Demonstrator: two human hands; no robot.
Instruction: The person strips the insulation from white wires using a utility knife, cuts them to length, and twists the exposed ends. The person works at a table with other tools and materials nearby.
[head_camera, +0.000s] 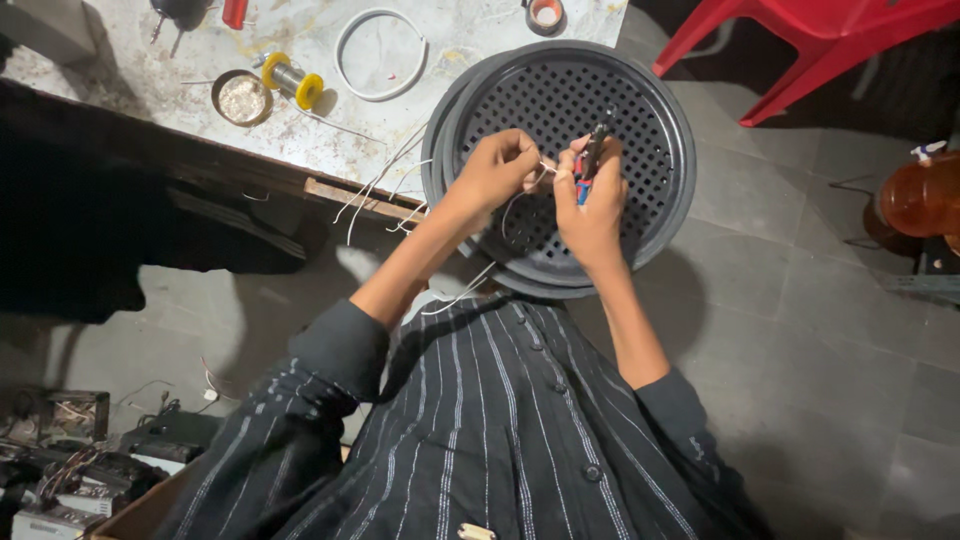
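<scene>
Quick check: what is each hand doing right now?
Left hand: closed, pinching a thin white wire.
Right hand: closed on a small plier-like tool.

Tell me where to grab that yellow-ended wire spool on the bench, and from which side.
Take the yellow-ended wire spool by its bare metal middle, coming from above. It lies on its side on the bench, so the yellow flanges would stop a grip from sliding off. The small round tin crowds its left side.

Left grip (497, 165), right grip (592, 195), both clenched
</scene>
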